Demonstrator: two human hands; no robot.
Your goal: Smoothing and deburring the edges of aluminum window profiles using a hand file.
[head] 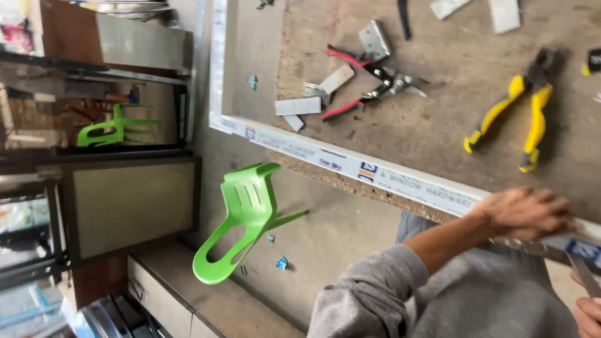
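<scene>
Down near the bottom right, the left hand [526,213] lies on top of the long white strip [350,164] that runs along the edge of the desk [438,125]. Its fingers are curled over the strip and press on it. The grey sleeve [369,288] of that arm comes up from the bottom of the picture. The right hand [588,316] peeks in at the bottom right corner. Only a small part of it shows, and it is closed around a thin grey metal piece [583,272] that points up toward the strip. I cannot tell what kind of thing that piece is.

The white strip has blue marks on it. It meets another white strip [218,56] at a corner, near the left end of the desk.

On the brown desk lie yellow pliers [519,112], well apart from the hands. Red-handled snips [369,81] lie farther left, with small flat grey metal bits [313,94] just beside them.

A green plastic chair [244,219] stands on the grey floor [325,238] beside the desk. Another green chair [113,125] is far off to the left. Little blue scraps [282,263] lie on the floor near the first chair
</scene>
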